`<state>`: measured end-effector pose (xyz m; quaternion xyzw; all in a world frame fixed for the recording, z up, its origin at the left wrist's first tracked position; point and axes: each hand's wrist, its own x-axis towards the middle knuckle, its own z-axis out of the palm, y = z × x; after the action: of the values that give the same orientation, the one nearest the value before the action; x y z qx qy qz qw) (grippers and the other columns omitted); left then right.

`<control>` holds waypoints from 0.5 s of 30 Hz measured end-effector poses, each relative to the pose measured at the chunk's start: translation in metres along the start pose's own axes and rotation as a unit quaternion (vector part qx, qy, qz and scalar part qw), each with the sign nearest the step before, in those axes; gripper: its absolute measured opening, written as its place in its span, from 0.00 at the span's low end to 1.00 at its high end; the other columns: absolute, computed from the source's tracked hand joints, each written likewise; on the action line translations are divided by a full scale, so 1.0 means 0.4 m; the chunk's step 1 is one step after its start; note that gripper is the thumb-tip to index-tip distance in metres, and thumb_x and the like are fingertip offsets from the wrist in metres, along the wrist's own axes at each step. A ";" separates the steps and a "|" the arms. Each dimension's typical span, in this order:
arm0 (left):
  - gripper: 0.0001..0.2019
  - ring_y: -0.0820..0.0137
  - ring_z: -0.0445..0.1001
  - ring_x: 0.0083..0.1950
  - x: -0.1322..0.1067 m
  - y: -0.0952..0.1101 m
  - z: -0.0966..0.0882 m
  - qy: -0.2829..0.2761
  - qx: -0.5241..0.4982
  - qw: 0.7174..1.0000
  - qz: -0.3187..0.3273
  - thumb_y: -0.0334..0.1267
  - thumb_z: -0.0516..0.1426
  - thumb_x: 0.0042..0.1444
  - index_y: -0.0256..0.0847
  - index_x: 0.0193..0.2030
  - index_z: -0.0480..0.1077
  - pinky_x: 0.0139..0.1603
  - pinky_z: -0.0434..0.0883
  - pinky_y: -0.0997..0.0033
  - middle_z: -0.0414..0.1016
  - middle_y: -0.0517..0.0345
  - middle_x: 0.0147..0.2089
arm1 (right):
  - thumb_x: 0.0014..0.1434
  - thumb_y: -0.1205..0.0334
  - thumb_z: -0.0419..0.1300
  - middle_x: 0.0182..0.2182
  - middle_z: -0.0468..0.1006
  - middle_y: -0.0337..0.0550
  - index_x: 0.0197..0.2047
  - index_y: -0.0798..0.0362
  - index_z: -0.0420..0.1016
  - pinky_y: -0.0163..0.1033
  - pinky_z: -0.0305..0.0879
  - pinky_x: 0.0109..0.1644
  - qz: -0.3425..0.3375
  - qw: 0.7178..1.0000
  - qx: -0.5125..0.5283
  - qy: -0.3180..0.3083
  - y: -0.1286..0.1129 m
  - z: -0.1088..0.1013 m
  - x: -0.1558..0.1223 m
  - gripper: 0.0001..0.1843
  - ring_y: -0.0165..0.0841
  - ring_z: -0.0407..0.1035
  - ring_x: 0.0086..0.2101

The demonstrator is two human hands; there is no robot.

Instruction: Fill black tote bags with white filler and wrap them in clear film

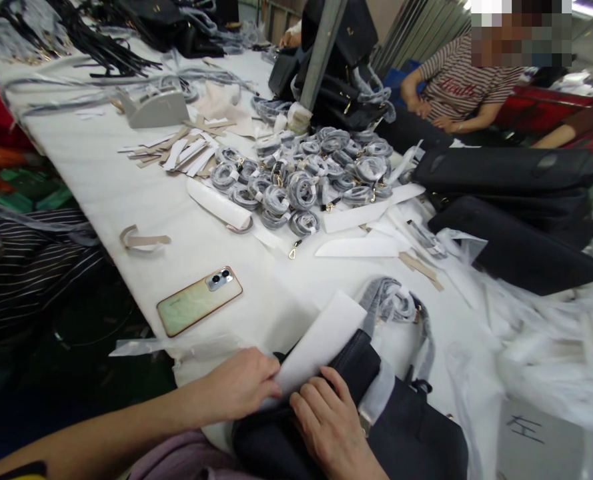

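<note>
While a white sheet (pixel 321 343) is pinched near its lower end by the left hand (pixel 249 387), it is held against the top of a black bag (pixel 416 427) at the table's near side. The bag's edge is covered by the curled fingers of the right hand (pixel 329 417); whether it is gripped cannot be told. Just beyond, a wrapped strap (pixel 429 343) is seen; a phone (pixel 199 300) is laid to the left, and coiled straps (pixel 301 190) are heaped farther back on the white table (pixel 126 193).

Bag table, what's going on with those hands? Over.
Left grip pinching white sheet. Right grip against black bag. Phone lies apart, not in the way.
</note>
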<state>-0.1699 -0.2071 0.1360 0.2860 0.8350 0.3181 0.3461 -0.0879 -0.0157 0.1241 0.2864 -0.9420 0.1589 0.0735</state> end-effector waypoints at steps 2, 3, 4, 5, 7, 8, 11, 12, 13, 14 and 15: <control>0.13 0.62 0.75 0.31 0.002 0.003 0.018 -0.016 0.071 0.997 0.004 0.41 0.51 0.59 0.39 0.29 0.72 0.29 0.64 0.70 0.75 0.52 0.26 | 0.67 0.68 0.45 0.25 0.70 0.36 0.35 0.50 0.70 0.44 0.54 0.58 0.000 1.000 -0.007 0.000 -0.002 0.005 -0.002 0.15 0.30 0.65 0.31; 0.13 0.60 0.76 0.32 0.005 0.004 0.029 -0.025 0.104 0.994 0.005 0.40 0.50 0.60 0.39 0.31 0.72 0.31 0.66 0.68 0.77 0.49 0.28 | 0.68 0.68 0.44 0.25 0.70 0.36 0.34 0.51 0.70 0.44 0.55 0.57 -0.004 1.000 -0.011 0.005 -0.003 0.006 -0.002 0.16 0.30 0.65 0.31; 0.12 0.58 0.77 0.32 0.008 0.005 0.039 -0.035 0.134 0.990 0.005 0.37 0.50 0.59 0.38 0.33 0.73 0.32 0.68 0.66 0.77 0.46 0.29 | 0.68 0.69 0.43 0.25 0.70 0.36 0.34 0.51 0.69 0.43 0.55 0.56 -0.010 1.000 -0.016 0.006 -0.002 0.004 -0.001 0.16 0.30 0.65 0.31; 0.10 0.56 0.78 0.33 0.011 0.007 0.049 -0.044 0.162 0.986 0.007 0.35 0.50 0.58 0.38 0.35 0.73 0.33 0.70 0.64 0.78 0.44 0.31 | 0.68 0.69 0.43 0.25 0.70 0.36 0.33 0.51 0.69 0.43 0.56 0.56 -0.017 1.000 -0.022 0.000 0.001 0.000 0.001 0.16 0.30 0.65 0.30; 0.09 0.53 0.78 0.35 0.019 0.015 0.065 -0.064 0.208 0.976 0.014 0.29 0.51 0.54 0.37 0.36 0.72 0.34 0.72 0.60 0.79 0.42 0.33 | 0.67 0.68 0.46 0.27 0.72 0.37 0.34 0.52 0.69 0.44 0.57 0.54 -0.036 0.998 -0.039 -0.032 0.012 -0.018 0.012 0.13 0.30 0.66 0.31; 0.09 0.52 0.79 0.35 0.022 0.019 0.070 -0.076 0.224 0.971 0.020 0.27 0.53 0.51 0.36 0.36 0.72 0.34 0.73 0.59 0.79 0.41 0.34 | 0.66 0.67 0.49 0.30 0.74 0.38 0.36 0.52 0.70 0.44 0.57 0.54 -0.051 0.996 -0.051 -0.050 0.021 -0.032 0.023 0.10 0.31 0.67 0.34; 0.09 0.49 0.79 0.36 0.030 0.033 0.073 -0.097 0.244 0.964 0.035 0.23 0.55 0.45 0.35 0.33 0.73 0.35 0.74 0.55 0.79 0.40 0.33 | 0.62 0.53 0.58 0.52 0.72 0.46 0.38 0.52 0.70 0.50 0.53 0.60 -0.102 0.985 -0.096 -0.100 0.062 -0.079 0.070 0.11 0.39 0.63 0.52; 0.09 0.49 0.79 0.36 0.030 0.036 0.071 -0.095 0.241 0.965 0.035 0.22 0.56 0.44 0.35 0.33 0.73 0.36 0.74 0.54 0.79 0.40 0.33 | 0.59 0.47 0.60 0.58 0.67 0.47 0.38 0.52 0.70 0.54 0.50 0.63 -0.118 0.980 -0.109 -0.114 0.078 -0.093 0.089 0.16 0.42 0.58 0.57; 0.09 0.49 0.79 0.36 0.030 0.038 0.068 -0.089 0.232 0.968 0.034 0.22 0.56 0.44 0.35 0.32 0.73 0.36 0.74 0.54 0.79 0.40 0.32 | 0.55 0.41 0.61 0.60 0.64 0.48 0.37 0.52 0.70 0.58 0.46 0.65 -0.129 0.976 -0.117 -0.130 0.093 -0.104 0.106 0.21 0.45 0.52 0.61; 0.10 0.49 0.79 0.36 0.029 0.039 0.064 -0.081 0.221 0.971 0.031 0.22 0.55 0.44 0.36 0.32 0.73 0.37 0.74 0.54 0.79 0.40 0.32 | 0.52 0.37 0.61 0.60 0.65 0.49 0.37 0.52 0.70 0.62 0.42 0.66 -0.136 0.972 -0.122 -0.145 0.108 -0.111 0.122 0.25 0.47 0.49 0.63; 0.10 0.50 0.79 0.36 0.028 0.039 0.061 -0.073 0.209 0.975 0.028 0.22 0.55 0.45 0.36 0.33 0.73 0.36 0.74 0.55 0.79 0.41 0.32 | 0.49 0.34 0.61 0.56 0.68 0.51 0.36 0.52 0.70 0.64 0.40 0.66 -0.137 0.971 -0.123 -0.155 0.122 -0.114 0.133 0.27 0.48 0.49 0.62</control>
<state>-0.1540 -0.1814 0.1292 0.3978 0.8470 0.1246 0.3300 -0.1571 0.0105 0.1667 0.4230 -0.9058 -0.0163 -0.0179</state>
